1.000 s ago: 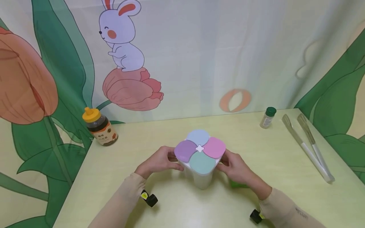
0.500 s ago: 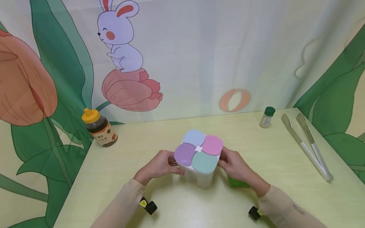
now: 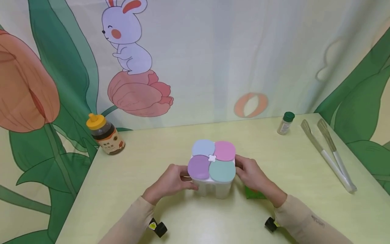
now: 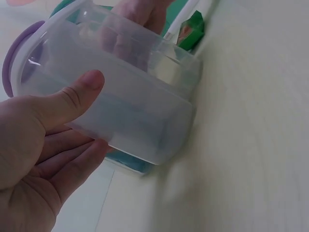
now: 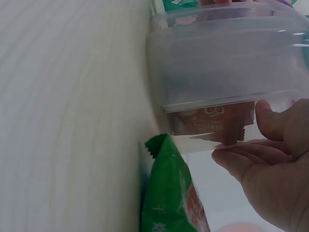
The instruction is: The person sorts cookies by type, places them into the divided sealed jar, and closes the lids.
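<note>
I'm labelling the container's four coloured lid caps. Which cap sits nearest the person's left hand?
The purple cap, at the near-left corner, right beside the left hand. The blue, pink and teal caps lie farther off.

one container [image 3: 213,184], two bottles [image 3: 105,135], one packet [image 3: 254,194].

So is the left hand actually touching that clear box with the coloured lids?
Touching. In the left wrist view the left hand grips the clear box, its thumb pressed flat on the wall and its fingers under the box's edge.
</note>
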`<state>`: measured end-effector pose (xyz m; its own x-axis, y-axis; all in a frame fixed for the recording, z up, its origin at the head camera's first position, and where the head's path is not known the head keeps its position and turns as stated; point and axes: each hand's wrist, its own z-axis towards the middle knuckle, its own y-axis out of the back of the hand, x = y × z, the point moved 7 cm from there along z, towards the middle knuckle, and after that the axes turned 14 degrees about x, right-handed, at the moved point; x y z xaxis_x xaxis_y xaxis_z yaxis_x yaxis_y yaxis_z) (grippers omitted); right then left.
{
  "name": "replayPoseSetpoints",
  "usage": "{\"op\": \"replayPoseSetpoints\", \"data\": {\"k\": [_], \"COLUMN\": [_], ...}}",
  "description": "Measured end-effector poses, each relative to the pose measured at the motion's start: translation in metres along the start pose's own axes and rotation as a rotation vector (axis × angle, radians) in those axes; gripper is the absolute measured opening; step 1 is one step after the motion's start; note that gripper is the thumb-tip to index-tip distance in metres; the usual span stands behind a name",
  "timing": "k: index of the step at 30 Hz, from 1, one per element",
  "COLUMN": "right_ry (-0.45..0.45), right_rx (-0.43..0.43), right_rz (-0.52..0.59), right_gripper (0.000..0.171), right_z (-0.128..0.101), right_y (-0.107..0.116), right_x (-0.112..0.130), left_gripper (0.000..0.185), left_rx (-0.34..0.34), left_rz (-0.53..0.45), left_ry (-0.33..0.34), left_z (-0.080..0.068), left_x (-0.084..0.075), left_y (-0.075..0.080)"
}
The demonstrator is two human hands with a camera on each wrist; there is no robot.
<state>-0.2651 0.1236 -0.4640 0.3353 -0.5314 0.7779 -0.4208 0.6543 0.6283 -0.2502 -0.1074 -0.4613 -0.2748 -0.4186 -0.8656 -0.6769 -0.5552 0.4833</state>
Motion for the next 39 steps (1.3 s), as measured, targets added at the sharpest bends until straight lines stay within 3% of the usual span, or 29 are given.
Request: {"op": "replayPoseSetpoints", "data": {"k": [4,11,19,23,30,39], "right_ry": [-0.008,-0.044,-0.031,-0.020,-0.034,-0.121], "right_rx": [0.002,0.026,0.050,0.079,0.102,0.190], "right_rz": [-0.037,-0.009,-0.003,-0.042,-0.098,-0.104], "right_gripper": [0.028,0.030,0.030,0.032,0.036,0.040], "right_z": [0.004,0.008,0.010,0.010,0.004,-0.008], "right_y": [0.003,0.002,0.003,0.004,0.005,0.005], "right_x": [0.001,-0.002,-0.002,0.001,-0.001,-0.009], "left_gripper": [0.035,0.036,0.038,0.041,0.049,0.065], "left_rx": [-0.031,-0.046,-0.084,-0.085,-0.054,-0.151], "left_rz": [0.044,0.077,0.160,0.166,0.244,0.278], "left_ry": [-0.023,0.001,-0.051,-0.040,-0.019,-0.120], "left_z": [-0.003,-0.007,-0.008,-0.010,-0.018,-0.030], "left_x": [-0.004,-0.007,-0.009,-0.009,-0.015,-0.035], "left_y": [-0.002,-0.007,-0.013,-0.013,-0.007,0.008]}}
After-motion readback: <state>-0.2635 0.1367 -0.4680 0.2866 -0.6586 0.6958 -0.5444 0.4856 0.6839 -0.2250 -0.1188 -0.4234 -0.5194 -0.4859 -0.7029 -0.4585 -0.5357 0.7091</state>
